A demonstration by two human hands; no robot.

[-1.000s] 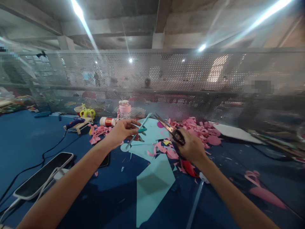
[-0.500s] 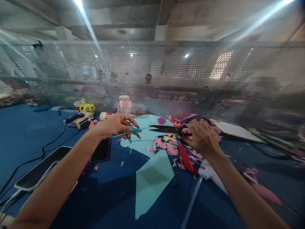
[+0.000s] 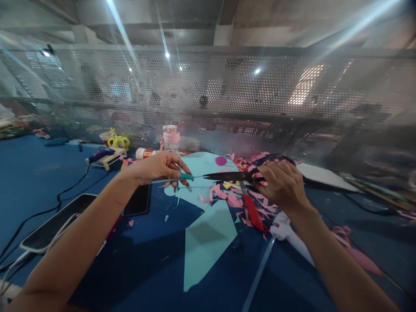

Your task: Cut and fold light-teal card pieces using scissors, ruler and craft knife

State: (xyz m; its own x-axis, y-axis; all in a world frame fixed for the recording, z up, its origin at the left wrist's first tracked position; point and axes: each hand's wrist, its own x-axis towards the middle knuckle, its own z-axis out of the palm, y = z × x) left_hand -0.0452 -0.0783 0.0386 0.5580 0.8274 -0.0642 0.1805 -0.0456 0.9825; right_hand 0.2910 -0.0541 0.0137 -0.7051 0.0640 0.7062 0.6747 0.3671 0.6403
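My left hand (image 3: 162,167) pinches a small piece of teal paper (image 3: 186,176), seen nearly edge-on, between thumb and fingers. In my right hand (image 3: 282,184) is a pair of scissors (image 3: 227,176), its dark blades together and pointing left. The tips end just right of the teal piece; whether they touch it I cannot tell. Below both hands lies a large light-blue paper sheet (image 3: 209,242) with angled edges. Behind them more light-blue paper (image 3: 201,162) carries a purple disc (image 3: 221,161). Pink paper scraps (image 3: 234,200) are strewn under the scissors.
Red-handled scissors (image 3: 254,214) and a white glue gun (image 3: 292,238) lie at right. At left are a phone (image 3: 58,221) with a white cable, a dark phone (image 3: 138,201) and a blue glue gun (image 3: 100,156). A pink-topped bottle (image 3: 171,138) stands before the perforated metal screen (image 3: 208,91).
The scissor blades, slightly parted before, have come together. My left fingers have shifted a little around the teal paper, and the view has tilted slightly.
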